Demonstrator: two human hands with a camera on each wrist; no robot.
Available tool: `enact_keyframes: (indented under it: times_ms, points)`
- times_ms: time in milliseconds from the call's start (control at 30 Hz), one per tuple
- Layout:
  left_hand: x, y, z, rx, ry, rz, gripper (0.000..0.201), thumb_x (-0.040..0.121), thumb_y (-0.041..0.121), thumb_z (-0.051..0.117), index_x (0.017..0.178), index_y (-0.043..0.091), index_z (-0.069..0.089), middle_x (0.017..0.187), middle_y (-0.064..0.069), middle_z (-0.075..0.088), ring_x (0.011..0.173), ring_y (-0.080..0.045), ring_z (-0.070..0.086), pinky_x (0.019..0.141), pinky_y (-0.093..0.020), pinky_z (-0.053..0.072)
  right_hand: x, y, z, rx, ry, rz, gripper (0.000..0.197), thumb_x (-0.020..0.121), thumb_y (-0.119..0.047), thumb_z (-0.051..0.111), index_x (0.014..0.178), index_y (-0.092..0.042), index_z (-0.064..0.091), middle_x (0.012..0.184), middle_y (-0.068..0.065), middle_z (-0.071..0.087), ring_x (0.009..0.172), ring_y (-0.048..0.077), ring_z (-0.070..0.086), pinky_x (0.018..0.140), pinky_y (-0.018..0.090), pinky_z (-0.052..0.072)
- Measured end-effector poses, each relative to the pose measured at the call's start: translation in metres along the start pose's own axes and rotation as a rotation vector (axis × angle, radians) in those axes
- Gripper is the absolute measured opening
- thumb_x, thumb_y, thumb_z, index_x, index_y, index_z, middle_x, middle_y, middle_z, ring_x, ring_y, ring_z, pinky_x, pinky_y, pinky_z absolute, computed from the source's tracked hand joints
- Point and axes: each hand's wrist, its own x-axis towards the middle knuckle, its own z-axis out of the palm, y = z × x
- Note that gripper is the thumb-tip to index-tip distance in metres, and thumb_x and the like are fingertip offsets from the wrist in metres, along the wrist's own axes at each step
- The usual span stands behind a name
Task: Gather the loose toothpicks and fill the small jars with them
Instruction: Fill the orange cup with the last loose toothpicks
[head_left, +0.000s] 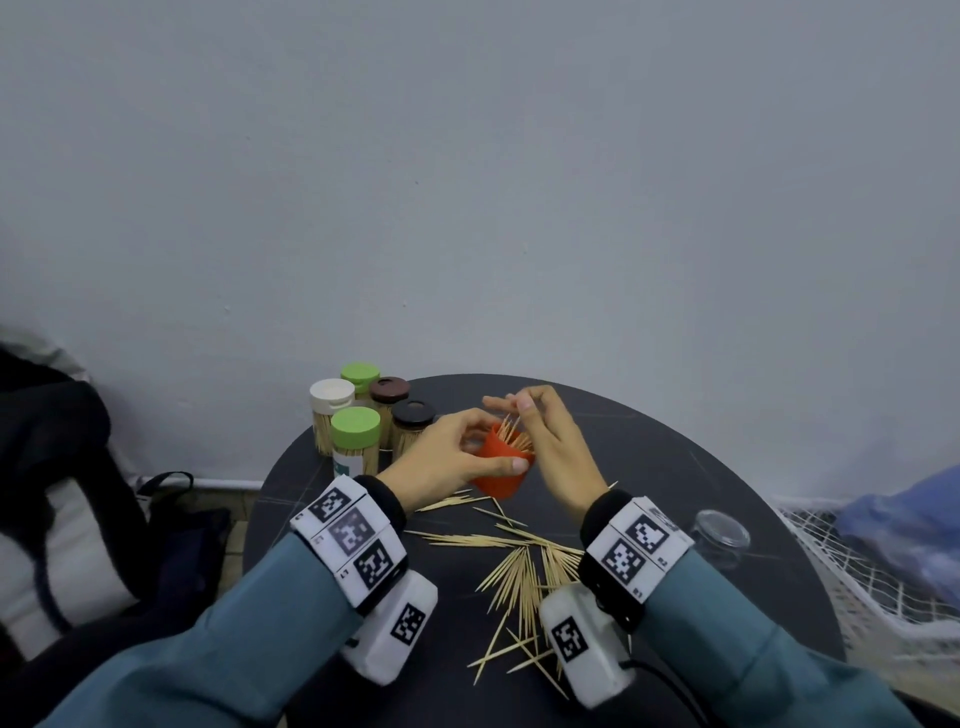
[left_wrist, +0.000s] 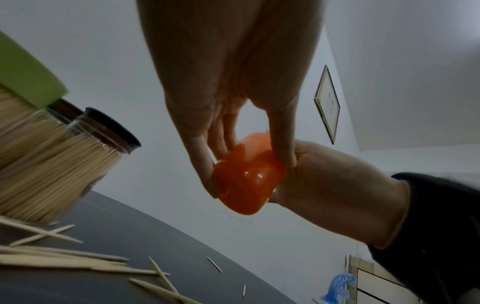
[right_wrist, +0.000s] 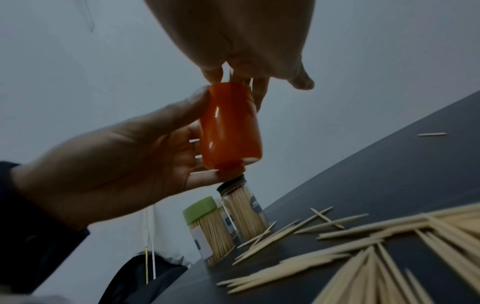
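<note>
Orange jar was gripped by the left hand while toothpicks were pinched by the right hand.
Light, stiff, easily scattered sticks were judged best pinched mid-length.

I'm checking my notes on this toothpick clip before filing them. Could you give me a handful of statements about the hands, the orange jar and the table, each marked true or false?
1. The left hand holds the orange jar off the table. True.
2. The right hand rests flat on the table. False: it is at the jar's mouth, fingers on the toothpicks in the jar.
3. Loose toothpicks lie on the table near the wrists. True.
4. The orange jar has its lid on. False: its top is open, with toothpicks sticking out.
5. Several capped jars full of toothpicks stand at the table's back left. True.
6. All the caps are green. False: some are green, one white, others dark.
</note>
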Motion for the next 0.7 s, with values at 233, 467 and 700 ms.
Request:
enact_keyframes:
  times_ms: [233, 467, 700]
  points:
    - [0.001, 0.0, 0.0, -0.014, -0.006, -0.014, 0.046, 0.078, 0.02, 0.074, 0.119, 0.017, 0.053, 0.111, 0.002, 0.06, 0.107, -0.012, 0.057, 0.086, -0.024, 0.05, 0.004, 0.011, -0.008, -0.156, -0.003, -0.018, 0.033, 0.097, -0.049, 0.022, 0.097, -0.05, 0.055, 0.118, -0.027, 0.057, 0.116, -0.002, 0.05, 0.114, 0.058, 0.013]
    - [0.009, 0.0, 0.002, -0.026, 0.016, -0.019, 0.049, 0.076, 0.02, 0.075, 0.12, 0.013, 0.055, 0.115, -0.003, 0.062, 0.109, -0.015, 0.057, 0.087, -0.023, 0.047, 0.013, 0.0, -0.029, -0.28, -0.019, 0.044, 0.053, 0.096, -0.049, 0.017, 0.147, -0.037, 0.012, 0.155, -0.02, -0.002, 0.139, -0.004, -0.009, 0.108, 0.041, -0.02]
    - [0.02, -0.001, -0.005, 0.01, 0.027, -0.019, 0.052, 0.076, 0.026, 0.075, 0.122, 0.017, 0.054, 0.119, 0.0, 0.06, 0.11, -0.013, 0.055, 0.089, -0.025, 0.046, 0.057, 0.048, -0.069, -1.013, -0.478, 0.431, 0.063, 0.094, 0.005, 0.031, 0.15, -0.017, 0.012, 0.158, 0.007, 0.002, 0.144, 0.023, 0.016, 0.113, 0.028, 0.014]
